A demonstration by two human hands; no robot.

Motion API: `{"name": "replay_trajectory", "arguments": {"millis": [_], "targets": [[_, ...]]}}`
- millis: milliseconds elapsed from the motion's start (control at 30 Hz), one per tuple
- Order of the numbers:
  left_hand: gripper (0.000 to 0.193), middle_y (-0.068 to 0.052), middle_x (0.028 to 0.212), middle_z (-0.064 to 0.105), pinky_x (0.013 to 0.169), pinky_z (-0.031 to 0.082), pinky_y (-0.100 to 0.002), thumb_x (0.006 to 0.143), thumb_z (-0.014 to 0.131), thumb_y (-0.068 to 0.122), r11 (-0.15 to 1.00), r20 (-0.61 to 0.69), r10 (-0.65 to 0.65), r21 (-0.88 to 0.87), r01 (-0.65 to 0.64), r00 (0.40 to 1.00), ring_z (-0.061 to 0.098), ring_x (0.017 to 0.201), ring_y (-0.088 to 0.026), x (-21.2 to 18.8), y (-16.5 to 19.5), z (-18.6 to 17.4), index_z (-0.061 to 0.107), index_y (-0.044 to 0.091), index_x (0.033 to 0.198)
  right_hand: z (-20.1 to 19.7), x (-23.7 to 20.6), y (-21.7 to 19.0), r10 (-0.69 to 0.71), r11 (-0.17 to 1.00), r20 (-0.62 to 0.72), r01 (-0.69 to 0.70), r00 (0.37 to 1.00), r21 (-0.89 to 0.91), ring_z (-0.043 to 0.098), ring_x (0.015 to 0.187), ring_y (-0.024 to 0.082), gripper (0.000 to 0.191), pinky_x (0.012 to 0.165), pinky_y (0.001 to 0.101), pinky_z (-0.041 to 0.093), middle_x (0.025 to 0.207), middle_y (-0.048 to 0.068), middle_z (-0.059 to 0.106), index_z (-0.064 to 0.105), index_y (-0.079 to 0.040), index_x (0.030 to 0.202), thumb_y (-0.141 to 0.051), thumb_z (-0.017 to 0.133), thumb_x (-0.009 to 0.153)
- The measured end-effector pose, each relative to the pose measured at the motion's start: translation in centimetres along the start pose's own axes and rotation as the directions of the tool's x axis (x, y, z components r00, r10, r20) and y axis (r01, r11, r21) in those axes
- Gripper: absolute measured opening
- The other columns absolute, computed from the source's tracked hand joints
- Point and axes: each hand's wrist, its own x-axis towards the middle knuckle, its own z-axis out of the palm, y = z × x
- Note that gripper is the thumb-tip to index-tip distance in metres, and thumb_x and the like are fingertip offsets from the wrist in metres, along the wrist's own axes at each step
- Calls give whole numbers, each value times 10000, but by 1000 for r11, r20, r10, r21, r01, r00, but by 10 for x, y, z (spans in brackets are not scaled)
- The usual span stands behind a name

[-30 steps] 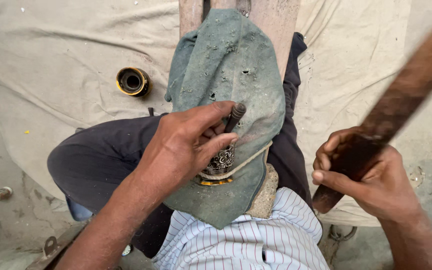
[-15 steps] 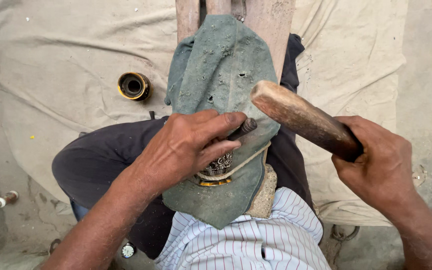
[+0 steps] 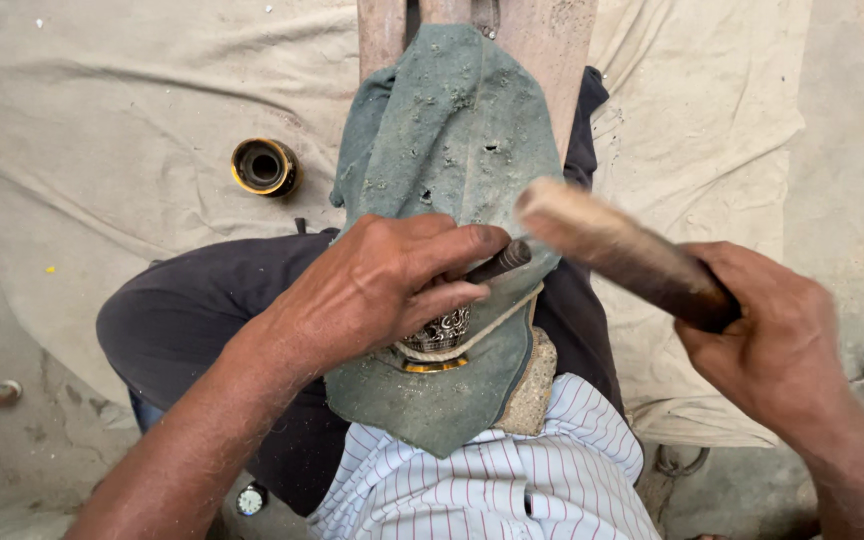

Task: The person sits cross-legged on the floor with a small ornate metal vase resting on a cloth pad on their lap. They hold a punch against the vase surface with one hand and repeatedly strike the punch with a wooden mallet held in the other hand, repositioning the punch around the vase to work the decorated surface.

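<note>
Seated over a wooden plank point(image 3: 552, 60) draped with a worn grey-green cloth point(image 3: 452, 130), we see the person's left hand point(image 3: 382, 285) pressing down on a small engraved metal piece point(image 3: 439, 335), dark with pale scrolling pattern and a brass-coloured rim along its lower edge; it sits on the cloth over the lap, just under the palm. The left fingers point(image 3: 452, 245) are closed together around a slim dark punch point(image 3: 500, 262), whose butt end juts out toward the right. The right hand point(image 3: 772, 340) has its fingers wrapped tight on the dark end of a wooden mallet point(image 3: 612, 250), its pale head blurred and raised just beside the punch, not touching it. We judge the engraved piece to be stiff and fairly light, with thin decorated walls that could dent or slip on the soft cloth, so it is best held by its rim and pinned flat from above. The punch looks hard and smooth, best gripped low on its shaft. A round brass-rimmed dark cup point(image 3: 264, 166) lies well apart on the pale canvas sheet point(image 3: 102, 120) to the left, and a striped shirt point(image 3: 492, 480) fills the lower edge.
</note>
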Motion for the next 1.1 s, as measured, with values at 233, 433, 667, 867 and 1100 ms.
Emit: {"name": "replay_trajectory", "arguments": {"millis": [233,433,667,867,1100], "targets": [[402,-65,924,760,616,603,-356,912,703,291,996,16,69,-55,-68,998,730,719,-186,1,-10,-4,662,126,1277,15,-10,10,128,973,-31,-120,991,198,700,791,168,367,710,315,564,917,91,724,669,-47,1126,-8,808,789],[425,-43,900,758,646,616,-352,901,684,296,995,95,81,-60,-76,992,740,745,-186,4,-20,-2,659,127,1291,27,-16,21,155,957,-21,-145,988,252,701,765,136,377,694,310,562,903,82,730,663,-41,1141,33,764,786],[411,-43,926,756,680,605,-388,895,690,293,982,90,137,-142,-123,987,745,784,-211,8,-24,-11,652,120,1266,36,-17,16,54,990,-85,-43,995,135,704,811,177,386,718,328,568,946,114,724,667,-12,1153,50,743,779],[412,-59,896,750,674,581,-424,891,708,300,985,152,127,-135,-107,980,740,785,-239,11,-24,-19,655,117,1256,35,-15,6,-36,994,-114,47,993,99,701,823,198,345,696,336,560,963,128,713,661,10,1125,63,736,793],[420,-49,943,758,694,583,-421,893,706,291,965,105,198,-196,-175,975,748,812,-245,15,-29,-18,643,127,1275,36,-14,4,121,956,-85,-93,989,276,692,733,172,266,622,308,579,902,98,716,685,-10,1099,24,753,844]]}}
